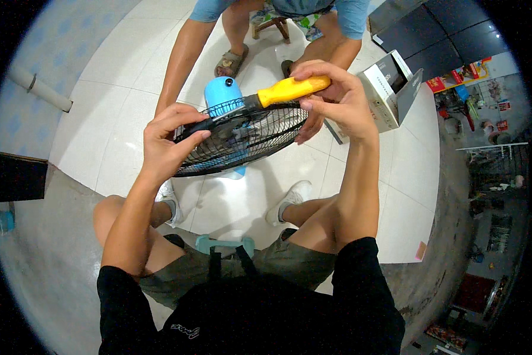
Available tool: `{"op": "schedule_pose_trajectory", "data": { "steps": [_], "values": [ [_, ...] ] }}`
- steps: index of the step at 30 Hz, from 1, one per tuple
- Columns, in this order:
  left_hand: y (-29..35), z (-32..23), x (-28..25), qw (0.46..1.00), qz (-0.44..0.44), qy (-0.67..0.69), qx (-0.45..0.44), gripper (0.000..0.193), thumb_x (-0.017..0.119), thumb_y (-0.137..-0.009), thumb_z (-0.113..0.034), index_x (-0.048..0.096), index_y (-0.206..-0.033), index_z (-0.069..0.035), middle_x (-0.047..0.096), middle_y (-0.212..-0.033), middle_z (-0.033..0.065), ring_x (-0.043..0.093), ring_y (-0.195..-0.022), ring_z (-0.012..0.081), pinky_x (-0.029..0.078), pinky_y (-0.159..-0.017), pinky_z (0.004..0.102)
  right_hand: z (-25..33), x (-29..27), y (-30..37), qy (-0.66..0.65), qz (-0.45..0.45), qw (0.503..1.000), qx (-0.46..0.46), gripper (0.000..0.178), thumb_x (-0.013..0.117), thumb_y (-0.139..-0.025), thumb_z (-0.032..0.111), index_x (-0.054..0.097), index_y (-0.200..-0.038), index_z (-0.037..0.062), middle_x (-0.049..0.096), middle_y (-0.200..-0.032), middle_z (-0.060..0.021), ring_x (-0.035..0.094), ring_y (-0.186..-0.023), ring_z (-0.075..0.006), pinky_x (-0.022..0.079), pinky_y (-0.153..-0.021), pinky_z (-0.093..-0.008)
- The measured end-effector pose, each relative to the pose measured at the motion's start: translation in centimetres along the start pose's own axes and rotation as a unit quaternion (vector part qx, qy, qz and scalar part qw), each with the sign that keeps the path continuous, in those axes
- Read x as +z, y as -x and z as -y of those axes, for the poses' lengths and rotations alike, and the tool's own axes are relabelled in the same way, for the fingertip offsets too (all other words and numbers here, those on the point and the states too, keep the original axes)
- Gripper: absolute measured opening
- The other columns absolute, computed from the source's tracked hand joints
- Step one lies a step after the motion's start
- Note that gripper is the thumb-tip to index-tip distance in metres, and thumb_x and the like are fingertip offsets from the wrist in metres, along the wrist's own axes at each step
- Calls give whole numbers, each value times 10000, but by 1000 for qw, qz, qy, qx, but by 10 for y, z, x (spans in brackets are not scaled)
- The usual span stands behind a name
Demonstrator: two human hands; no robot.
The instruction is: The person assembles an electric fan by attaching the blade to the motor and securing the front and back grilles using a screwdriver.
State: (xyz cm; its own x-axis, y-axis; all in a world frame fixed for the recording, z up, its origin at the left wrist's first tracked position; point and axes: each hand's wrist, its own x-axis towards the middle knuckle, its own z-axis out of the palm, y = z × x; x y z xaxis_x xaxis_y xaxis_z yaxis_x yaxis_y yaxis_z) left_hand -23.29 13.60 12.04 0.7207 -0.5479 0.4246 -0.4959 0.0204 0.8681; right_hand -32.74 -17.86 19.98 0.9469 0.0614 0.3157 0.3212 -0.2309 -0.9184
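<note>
My right hand (343, 97) grips the yellow handle (289, 90) of a screwdriver, thumb below and fingers on top. The tool points left along the upper edge of a fan with a black wire guard (260, 139). Fingers and thumb of my left hand (171, 133) close on the guard's rim at its left end; whether a small part is between them I cannot make out. Behind the guard shows the fan's light blue motor housing (222, 90). A co-worker's hand (311, 127) is at the guard's right side; their other hand is hidden behind my left one.
The co-worker sits opposite me on a wooden stool (272, 26). To the right stands an open carton (378, 94) on the pale tiles (396, 195). A wall with a pipe (41, 92) is at left; shelves with goods (497, 124) line the far right.
</note>
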Motion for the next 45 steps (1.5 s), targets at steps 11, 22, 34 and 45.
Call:
{"op": "schedule_pose_trajectory", "data": {
  "steps": [11,22,34,45],
  "values": [
    [-1,10,-2,1000,-5,-10,16,239,829,-727,21,760,-956,23,697,-979,118,656,-940,215,509,-842,315,8,6,4,67,-78,988,116,143,732,-908,130,726,-937,-10,673,-762,-22,651,-734,-107,519,-664,-240],
    [3,7,-3,1000,5,0,-8,246,837,-755,-13,773,-993,-10,701,-1004,103,659,-939,190,508,-838,295,-1,13,2,26,-61,998,6,311,775,-799,70,668,-1085,11,682,-1054,-64,665,-924,-126,533,-779,-234],
    [4,9,-3,1000,3,-23,-9,245,839,-741,-22,772,-977,-15,712,-978,105,674,-926,197,522,-826,299,-2,5,8,33,-103,977,184,194,711,-910,113,681,-1057,-11,669,-780,-77,556,-454,-102,434,-431,-224],
    [7,11,-2,999,3,-38,-1,238,845,-764,-130,786,-986,-69,720,-992,37,681,-927,171,533,-816,284,-8,15,8,-7,-69,996,57,277,766,-828,73,686,-1079,-15,698,-964,-77,674,-775,-143,569,-729,-262]
  ]
}}
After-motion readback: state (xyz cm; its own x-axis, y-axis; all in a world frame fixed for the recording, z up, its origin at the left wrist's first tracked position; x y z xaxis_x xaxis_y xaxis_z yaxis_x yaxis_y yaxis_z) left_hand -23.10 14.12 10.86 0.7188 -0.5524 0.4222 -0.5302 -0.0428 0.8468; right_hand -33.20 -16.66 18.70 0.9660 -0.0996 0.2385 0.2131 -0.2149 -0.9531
